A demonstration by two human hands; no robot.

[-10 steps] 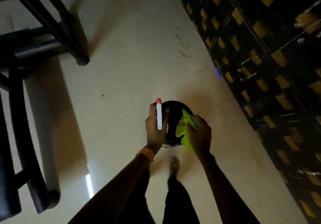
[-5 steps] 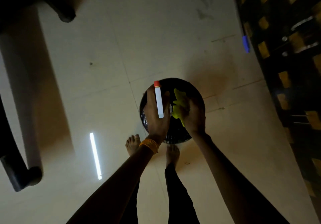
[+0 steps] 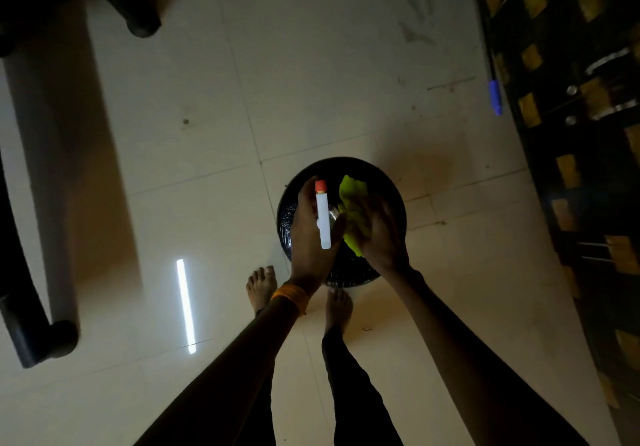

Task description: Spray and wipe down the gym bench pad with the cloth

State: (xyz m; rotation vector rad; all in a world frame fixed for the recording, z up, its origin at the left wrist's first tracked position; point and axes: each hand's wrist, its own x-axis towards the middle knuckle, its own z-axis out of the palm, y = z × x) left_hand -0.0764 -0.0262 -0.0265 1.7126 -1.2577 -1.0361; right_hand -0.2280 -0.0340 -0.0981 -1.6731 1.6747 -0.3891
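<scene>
My left hand (image 3: 308, 238) grips a slim white spray bottle (image 3: 323, 219) with a red cap, held upright over a round black bin (image 3: 391, 186) on the floor. Right beside it, my right hand (image 3: 381, 234) clutches a crumpled yellow-green cloth (image 3: 351, 200) above the same bin. Both hands nearly touch. An orange bangle (image 3: 291, 295) circles my left wrist. The gym bench pad itself is not clearly in view; only dark frame bars (image 3: 24, 324) show at the left edge.
Black metal legs (image 3: 138, 13) of gym equipment stand at top left on the pale tiled floor (image 3: 207, 134). A dark patterned mat (image 3: 571, 134) with yellow squares runs along the right. A blue pen-like object (image 3: 495, 96) lies by its edge. My bare feet (image 3: 261, 286) stand below the bin.
The view tilted further down, so the bin, both hands and my feet sit more centrally. My right hand has bunched the cloth closer to the bottle.
</scene>
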